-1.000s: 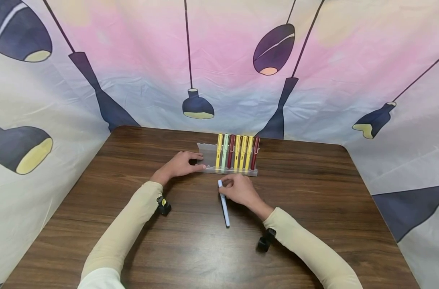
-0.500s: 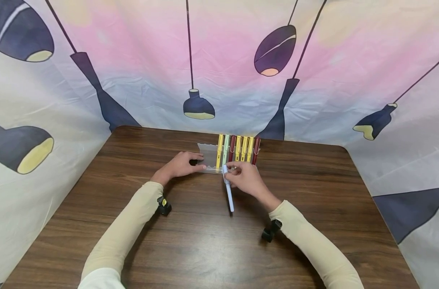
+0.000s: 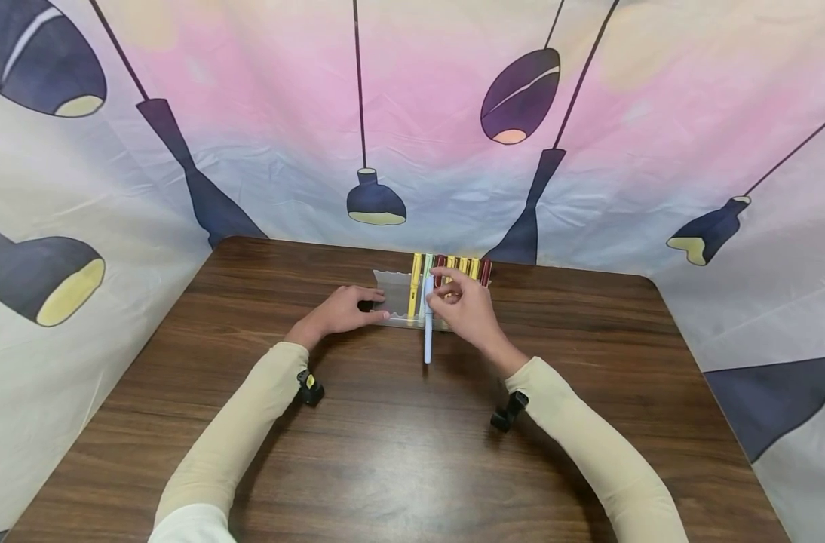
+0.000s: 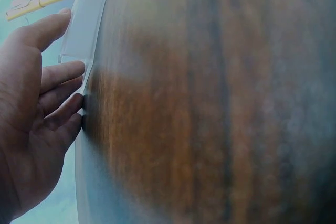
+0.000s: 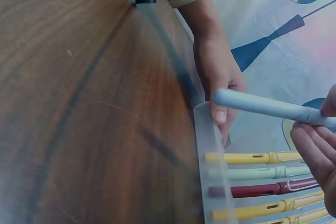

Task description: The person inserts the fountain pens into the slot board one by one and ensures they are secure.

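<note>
My right hand (image 3: 468, 305) pinches a pale blue pen (image 3: 427, 332) near its capped upper end, in front of the clear pen rack (image 3: 394, 296). In the right wrist view the pen (image 5: 260, 104) points toward the left hand, clear of the rack's pens. My left hand (image 3: 348, 309) rests at the rack's left end, thumb and fingers extended and apart, touching its edge (image 4: 86, 24). Standing in the rack are a yellow pen (image 3: 414, 290), a light green pen (image 5: 252, 173), a dark red pen (image 5: 268, 189) and several more, partly hidden behind the right hand.
The rack stands near the back of a dark wooden table (image 3: 385, 452). A printed cloth backdrop (image 3: 290, 136) with lamp drawings hangs behind and beside it. Each sleeve carries a small black wrist camera, the left one (image 3: 310, 388) and the right one (image 3: 510, 411).
My right hand has carried the pale blue pen up from the table and forward to the rack, turning it more upright. The left hand stays at the rack's left end.
</note>
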Tool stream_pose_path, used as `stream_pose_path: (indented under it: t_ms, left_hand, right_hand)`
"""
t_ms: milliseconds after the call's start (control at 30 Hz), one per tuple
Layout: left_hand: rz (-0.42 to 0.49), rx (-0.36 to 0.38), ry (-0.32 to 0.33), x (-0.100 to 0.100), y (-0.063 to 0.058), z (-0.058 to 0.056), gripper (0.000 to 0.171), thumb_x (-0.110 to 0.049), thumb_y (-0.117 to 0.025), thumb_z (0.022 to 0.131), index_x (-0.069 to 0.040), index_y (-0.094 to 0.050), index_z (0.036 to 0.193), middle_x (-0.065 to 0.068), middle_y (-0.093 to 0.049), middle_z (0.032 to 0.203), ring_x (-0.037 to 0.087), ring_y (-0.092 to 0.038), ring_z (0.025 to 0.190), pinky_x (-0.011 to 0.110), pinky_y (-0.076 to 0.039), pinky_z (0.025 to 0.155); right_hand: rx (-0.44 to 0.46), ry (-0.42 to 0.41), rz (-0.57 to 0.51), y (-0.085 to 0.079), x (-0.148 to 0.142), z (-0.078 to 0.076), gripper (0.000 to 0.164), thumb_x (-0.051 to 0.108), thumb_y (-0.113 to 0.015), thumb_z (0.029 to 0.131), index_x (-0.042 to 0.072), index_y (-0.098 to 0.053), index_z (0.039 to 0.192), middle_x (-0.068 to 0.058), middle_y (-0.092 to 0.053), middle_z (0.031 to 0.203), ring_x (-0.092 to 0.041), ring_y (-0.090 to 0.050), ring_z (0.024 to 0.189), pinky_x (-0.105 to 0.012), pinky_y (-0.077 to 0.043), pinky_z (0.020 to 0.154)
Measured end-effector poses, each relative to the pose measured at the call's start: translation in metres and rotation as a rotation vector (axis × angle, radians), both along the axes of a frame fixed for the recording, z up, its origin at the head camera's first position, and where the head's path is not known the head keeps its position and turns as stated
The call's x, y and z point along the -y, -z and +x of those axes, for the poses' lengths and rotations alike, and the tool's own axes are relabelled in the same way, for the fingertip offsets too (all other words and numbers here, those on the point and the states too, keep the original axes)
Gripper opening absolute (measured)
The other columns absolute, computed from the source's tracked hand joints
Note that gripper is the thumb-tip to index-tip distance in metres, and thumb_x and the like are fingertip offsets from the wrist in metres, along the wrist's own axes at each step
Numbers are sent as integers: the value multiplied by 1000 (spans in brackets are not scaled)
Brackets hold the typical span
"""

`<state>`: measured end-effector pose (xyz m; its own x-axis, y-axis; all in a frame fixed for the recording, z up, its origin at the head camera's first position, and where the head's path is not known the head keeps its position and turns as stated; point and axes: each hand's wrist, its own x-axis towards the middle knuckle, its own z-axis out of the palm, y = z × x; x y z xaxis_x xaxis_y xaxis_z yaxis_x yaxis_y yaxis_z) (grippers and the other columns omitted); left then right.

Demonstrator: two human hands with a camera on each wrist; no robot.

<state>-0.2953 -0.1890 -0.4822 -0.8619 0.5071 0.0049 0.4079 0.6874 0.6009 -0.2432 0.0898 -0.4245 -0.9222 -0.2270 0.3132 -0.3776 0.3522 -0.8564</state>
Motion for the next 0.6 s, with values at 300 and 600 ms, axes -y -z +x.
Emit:
stream_pose_path:
  t_ms: [300,600]
  left_hand:
    - [-17,-6,-3,1,2,-3,69,-60,-65,94,-7,-65,139,11,-54,151,32,-47,142,51,-41,113]
    - [-12,-3,13,1,2,-4,66,-57,-65,95,-7,-65,139,11,-54,151,32,-48,141,51,-43,112]
  right_hand:
    - [-97,2,11,-12,9,-17,35,12,-69,95,10,-66,130,-8,-77,94,-20,-75,72,-34,-61,64]
    - [-153,19,17,-11,20,-32,33,15,-67,99,17,-64,132,-6,-76,102,-16,-73,87,-35,-60,78]
